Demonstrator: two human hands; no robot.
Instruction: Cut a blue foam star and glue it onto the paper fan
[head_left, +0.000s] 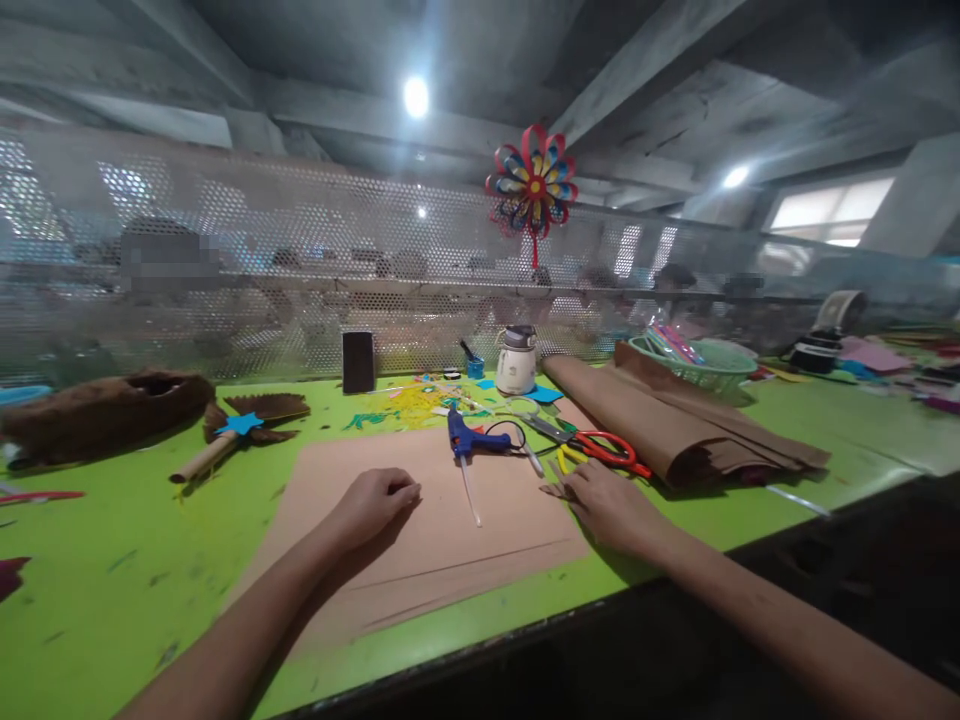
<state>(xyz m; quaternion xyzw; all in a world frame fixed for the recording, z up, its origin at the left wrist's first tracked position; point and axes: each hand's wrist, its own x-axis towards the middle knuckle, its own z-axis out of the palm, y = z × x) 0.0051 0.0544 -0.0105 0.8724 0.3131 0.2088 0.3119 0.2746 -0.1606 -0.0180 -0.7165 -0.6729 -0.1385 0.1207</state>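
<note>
My left hand (382, 505) rests on a stack of light brown paper sheets (420, 555), its fingers curled in and nothing visible in them. At the right edge of the sheets, my right hand (611, 508) has its fingers bent together around a small brownish piece (553, 491) too unclear to name. Between the hands lies a blue glue gun (474, 437) on the paper, its clear glue stick (472, 495) pointing toward me. Just beyond my right hand are red-handled scissors (611, 450) and a yellow-handled tool (570, 458), partly hidden.
A brown paper roll (637, 415) lies at right, before a green basket (709, 365). At the back stand a white bottle (516, 362) and a dark phone-like slab (358, 362), near yellow scraps (412, 405). A paper tube with a blue star (240, 425) lies left.
</note>
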